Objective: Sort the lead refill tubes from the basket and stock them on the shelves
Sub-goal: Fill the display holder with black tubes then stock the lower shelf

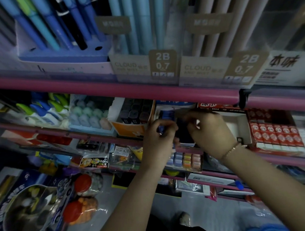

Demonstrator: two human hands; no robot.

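Blue tube [162, 128] pinched in left hand [158, 138] grip.

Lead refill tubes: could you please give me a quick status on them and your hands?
Left hand gripping blue refill tubes. Right hand fingers curled at white shelf box, hold unclear. Pink shelf rail overhangs.

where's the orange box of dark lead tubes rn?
Head view, middle shelf just left of centre: the orange box sits between the light blue tray of erasers and the left hand, under the pink shelf rail.

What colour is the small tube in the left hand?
Blue: the lead refill tube in the left hand, head view.
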